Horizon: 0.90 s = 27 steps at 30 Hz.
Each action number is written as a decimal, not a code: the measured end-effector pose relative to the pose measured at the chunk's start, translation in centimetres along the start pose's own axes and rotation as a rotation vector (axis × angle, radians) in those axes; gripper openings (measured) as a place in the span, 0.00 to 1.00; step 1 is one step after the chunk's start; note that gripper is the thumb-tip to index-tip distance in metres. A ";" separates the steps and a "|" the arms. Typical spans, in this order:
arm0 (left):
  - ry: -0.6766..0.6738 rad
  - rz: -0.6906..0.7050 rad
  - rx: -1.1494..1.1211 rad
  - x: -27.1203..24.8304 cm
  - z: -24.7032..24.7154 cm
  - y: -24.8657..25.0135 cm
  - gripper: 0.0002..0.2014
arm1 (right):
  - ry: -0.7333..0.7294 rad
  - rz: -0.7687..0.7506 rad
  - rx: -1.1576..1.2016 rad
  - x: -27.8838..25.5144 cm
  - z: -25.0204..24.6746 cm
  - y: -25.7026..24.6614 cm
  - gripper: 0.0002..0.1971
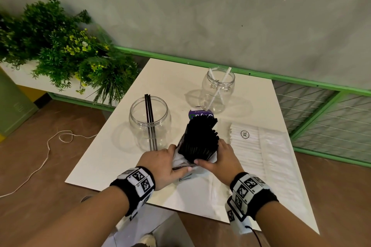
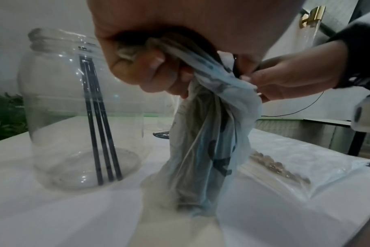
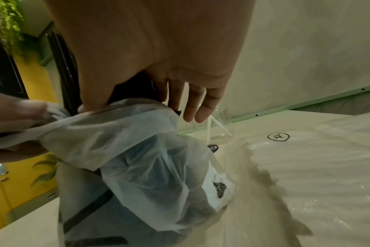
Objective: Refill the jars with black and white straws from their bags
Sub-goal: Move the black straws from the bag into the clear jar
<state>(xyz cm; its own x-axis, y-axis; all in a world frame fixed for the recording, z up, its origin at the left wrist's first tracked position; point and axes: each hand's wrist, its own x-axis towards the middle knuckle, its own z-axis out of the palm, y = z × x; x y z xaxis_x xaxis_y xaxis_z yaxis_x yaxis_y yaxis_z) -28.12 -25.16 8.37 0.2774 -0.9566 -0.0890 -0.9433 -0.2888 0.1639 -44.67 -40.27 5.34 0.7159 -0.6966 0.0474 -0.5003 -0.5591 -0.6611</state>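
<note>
A thick bundle of black straws (image 1: 200, 140) stands tilted out of a thin plastic bag (image 2: 211, 133) at the table's middle front. My left hand (image 1: 166, 163) grips the bunched plastic of the bag, fingers (image 2: 150, 66) curled round it. My right hand (image 1: 218, 159) holds the bundle from the right, with the thumb across its lower end. The wide clear jar (image 1: 149, 124) to the left holds three black straws. Two white straws lean in the far jar (image 1: 217, 90). The bag of white straws (image 1: 259, 146), marked XL, lies flat on the right.
A round purple and black label (image 1: 200, 115) lies between the jars. Plants (image 1: 60, 50) fill a planter at the left. A green rail (image 1: 220, 67) and wire mesh (image 1: 321, 110) run behind and right of the white table (image 1: 120, 156). A cord (image 1: 48, 146) trails over the floor.
</note>
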 end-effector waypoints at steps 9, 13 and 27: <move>-0.100 -0.094 0.088 0.6 0.0 -0.1 0.13 | -0.076 0.090 0.117 0.8 0.8 1.3 0.51; -0.114 -0.155 -0.118 0.6 0.6 -0.7 0.12 | -0.182 0.055 0.309 2.4 0.4 1.3 0.61; -0.037 -0.377 -1.070 -4.9 -1.0 -9.0 0.25 | -0.451 -0.102 0.323 3.9 8.4 -5.7 0.56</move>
<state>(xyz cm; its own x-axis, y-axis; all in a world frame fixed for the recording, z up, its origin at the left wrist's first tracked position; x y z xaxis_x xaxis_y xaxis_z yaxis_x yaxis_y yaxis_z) -20.86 -17.89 8.29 0.4880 -0.8053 -0.3365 -0.1556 -0.4596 0.8744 -34.95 -36.02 2.98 0.9256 -0.3451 -0.1551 -0.2942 -0.3985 -0.8687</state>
